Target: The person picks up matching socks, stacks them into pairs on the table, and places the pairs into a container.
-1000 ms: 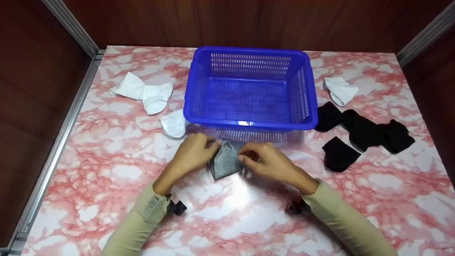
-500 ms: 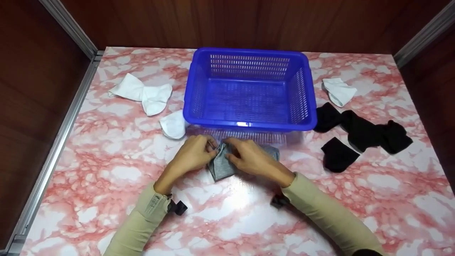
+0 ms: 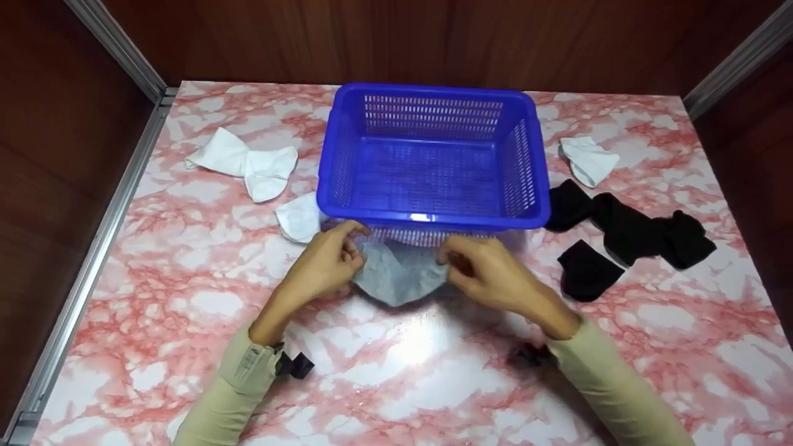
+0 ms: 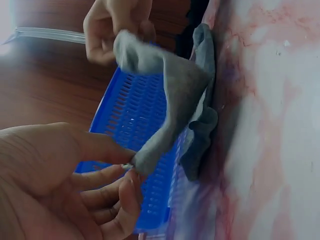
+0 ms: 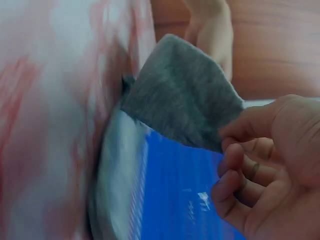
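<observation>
A grey sock (image 3: 399,279) hangs between my two hands in front of the basket, sagging in the middle. My left hand (image 3: 322,263) pinches its left end between thumb and fingers. The other end is pinched by my right hand (image 3: 499,275). In the left wrist view the sock (image 4: 175,90) is lifted off the table, and a second grey sock (image 4: 197,142) lies beneath it near the basket. The right wrist view shows the held sock (image 5: 185,95) stretched wide, with blurred grey fabric (image 5: 117,175) below.
A blue plastic basket (image 3: 433,218) stands just beyond my hands. White socks (image 3: 241,161) lie to its left, one (image 3: 300,218) partly hidden by the basket. Right of it are a white sock (image 3: 588,161) and several black socks (image 3: 626,226). Wooden panels (image 3: 409,43) enclose the table.
The grey sock has been raised from the table and spread between my hands. My right hand first moved left to the sock, then back right; my left hand shifted slightly left.
</observation>
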